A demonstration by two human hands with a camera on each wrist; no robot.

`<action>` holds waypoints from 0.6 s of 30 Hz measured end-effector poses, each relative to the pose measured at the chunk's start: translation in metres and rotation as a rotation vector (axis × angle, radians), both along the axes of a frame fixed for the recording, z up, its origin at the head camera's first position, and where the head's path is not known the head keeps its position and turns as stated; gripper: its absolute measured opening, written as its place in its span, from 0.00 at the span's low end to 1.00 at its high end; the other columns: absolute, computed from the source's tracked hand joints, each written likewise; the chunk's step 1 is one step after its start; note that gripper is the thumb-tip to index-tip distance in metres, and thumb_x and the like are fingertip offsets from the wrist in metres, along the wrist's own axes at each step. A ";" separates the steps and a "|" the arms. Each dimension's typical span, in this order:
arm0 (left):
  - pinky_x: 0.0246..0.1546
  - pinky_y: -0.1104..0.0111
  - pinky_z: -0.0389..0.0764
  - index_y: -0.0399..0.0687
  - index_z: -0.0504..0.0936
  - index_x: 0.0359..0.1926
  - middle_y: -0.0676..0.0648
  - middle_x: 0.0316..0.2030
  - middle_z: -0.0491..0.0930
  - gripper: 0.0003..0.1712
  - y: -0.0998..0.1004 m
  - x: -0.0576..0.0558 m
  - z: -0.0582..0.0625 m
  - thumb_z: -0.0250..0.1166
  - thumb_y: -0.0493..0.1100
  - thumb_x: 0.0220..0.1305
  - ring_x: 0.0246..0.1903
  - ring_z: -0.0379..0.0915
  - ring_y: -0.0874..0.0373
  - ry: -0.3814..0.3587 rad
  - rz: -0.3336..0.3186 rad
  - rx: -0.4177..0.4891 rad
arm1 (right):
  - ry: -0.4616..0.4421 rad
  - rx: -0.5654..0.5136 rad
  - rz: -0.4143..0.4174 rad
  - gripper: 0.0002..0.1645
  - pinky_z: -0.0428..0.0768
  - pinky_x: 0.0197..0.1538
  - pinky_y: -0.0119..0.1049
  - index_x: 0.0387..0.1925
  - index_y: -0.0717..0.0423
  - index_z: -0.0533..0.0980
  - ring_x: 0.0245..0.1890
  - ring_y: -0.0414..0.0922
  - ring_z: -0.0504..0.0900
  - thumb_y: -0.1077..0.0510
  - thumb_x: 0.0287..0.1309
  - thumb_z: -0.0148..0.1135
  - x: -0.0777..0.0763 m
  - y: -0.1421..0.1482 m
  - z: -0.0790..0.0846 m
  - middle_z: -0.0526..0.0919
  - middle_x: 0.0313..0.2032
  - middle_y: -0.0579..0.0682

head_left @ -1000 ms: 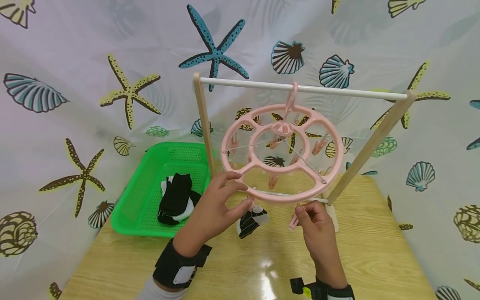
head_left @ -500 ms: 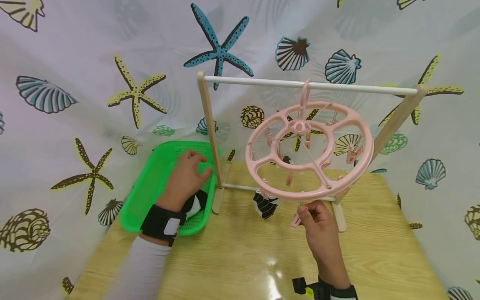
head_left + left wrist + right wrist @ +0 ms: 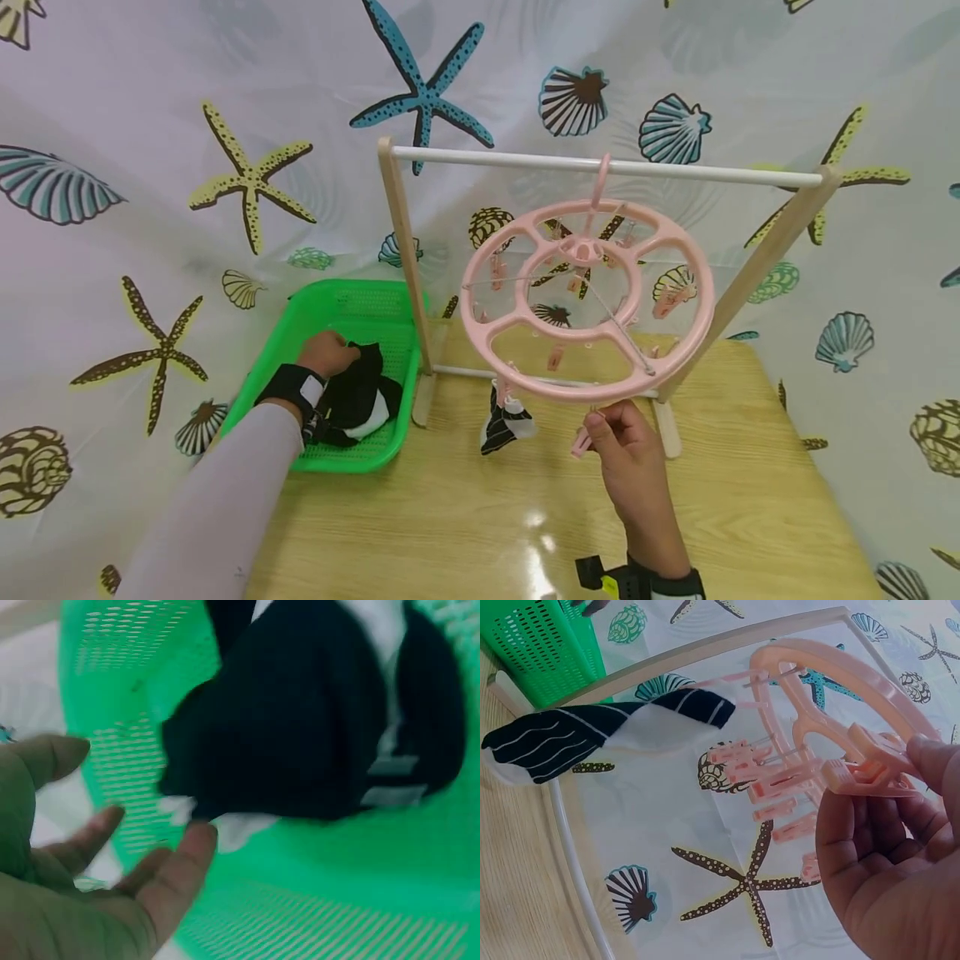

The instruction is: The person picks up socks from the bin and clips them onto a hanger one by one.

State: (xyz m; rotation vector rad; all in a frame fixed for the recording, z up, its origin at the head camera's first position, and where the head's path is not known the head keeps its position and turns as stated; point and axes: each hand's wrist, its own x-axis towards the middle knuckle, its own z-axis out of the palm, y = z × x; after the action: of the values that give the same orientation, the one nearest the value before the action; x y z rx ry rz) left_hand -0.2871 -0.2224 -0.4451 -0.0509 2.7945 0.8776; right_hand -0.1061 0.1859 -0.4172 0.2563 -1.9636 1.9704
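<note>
"Beneath the ring hanger (image 3: pixel 582 250), why does the right hand (image 3: pixel 630 448) pinch a clip (image 3: pixel 581 444)?"

"Probably to keep it steady. Left of the hanger, the left hand (image 3: pixel 326 353) is spread at dark cloth (image 3: pixel 277 727) inside the green basket (image 3: pixel 352 288); contact unclear."

"Clearance?"

"The green basket likely limits sideways travel; the surface (image 3: pixel 420 517) extends in front of the hanger."

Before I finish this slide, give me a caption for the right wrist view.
Right hand pinches a pink clothespin while striped cloth hangs from the round pink hanger.
</note>
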 end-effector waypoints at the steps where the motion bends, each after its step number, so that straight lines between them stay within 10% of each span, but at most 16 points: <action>1: 0.23 0.62 0.69 0.40 0.66 0.23 0.47 0.20 0.62 0.18 -0.002 0.000 -0.003 0.55 0.44 0.69 0.19 0.62 0.55 -0.010 0.029 0.007 | 0.003 -0.003 0.004 0.08 0.82 0.34 0.33 0.36 0.76 0.69 0.25 0.44 0.81 0.70 0.69 0.54 -0.001 0.000 0.001 0.77 0.28 0.56; 10: 0.19 0.66 0.62 0.52 0.57 0.13 0.54 0.12 0.53 0.26 0.007 0.005 -0.033 0.59 0.42 0.65 0.13 0.55 0.58 0.089 0.153 0.031 | -0.021 0.012 -0.010 0.07 0.82 0.33 0.33 0.37 0.74 0.70 0.26 0.43 0.82 0.69 0.69 0.55 -0.002 0.003 0.001 0.77 0.29 0.54; 18: 0.22 0.66 0.62 0.51 0.60 0.11 0.53 0.11 0.58 0.27 0.015 0.010 -0.033 0.58 0.39 0.66 0.16 0.58 0.57 0.135 0.157 -0.064 | -0.055 0.019 -0.010 0.07 0.82 0.35 0.33 0.37 0.74 0.70 0.27 0.42 0.81 0.69 0.69 0.55 -0.003 0.005 0.002 0.77 0.30 0.53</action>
State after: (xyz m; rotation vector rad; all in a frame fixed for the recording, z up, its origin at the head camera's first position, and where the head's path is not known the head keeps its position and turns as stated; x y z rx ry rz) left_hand -0.2772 -0.2076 -0.4780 -0.2331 2.9776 0.8555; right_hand -0.1088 0.1909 -0.4152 0.1985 -2.0150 1.9736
